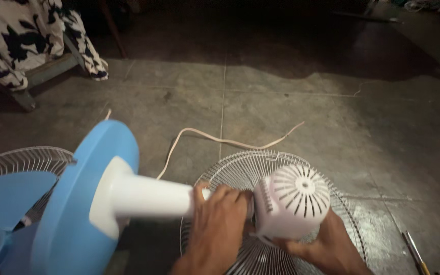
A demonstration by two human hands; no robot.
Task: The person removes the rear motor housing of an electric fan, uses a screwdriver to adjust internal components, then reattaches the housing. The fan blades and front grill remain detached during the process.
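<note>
Fan laid on its side on tiled floor, both hands at the motor end.

L hand (219, 216) is wrapped tight round the white stem (148, 194) right where it meets the white vented motor housing (292, 202); R hand (318, 245) cups the housing from below, fingers closed on it. Fan sits near the floor's (291, 102) front edge, blue round base (85, 203) to the left, housing over a loose wire grille (260, 170) lying flat. Judgement: keep the stem grip firm and support the housing's weight so the joint doesn't twist; mind the pale cord (215, 137) trailing behind. 2nd grille (21, 160) w/ blue blade (11, 196) in it at front-left corner. Screwdriver (414, 253) at front-right. No containers seen.
</note>
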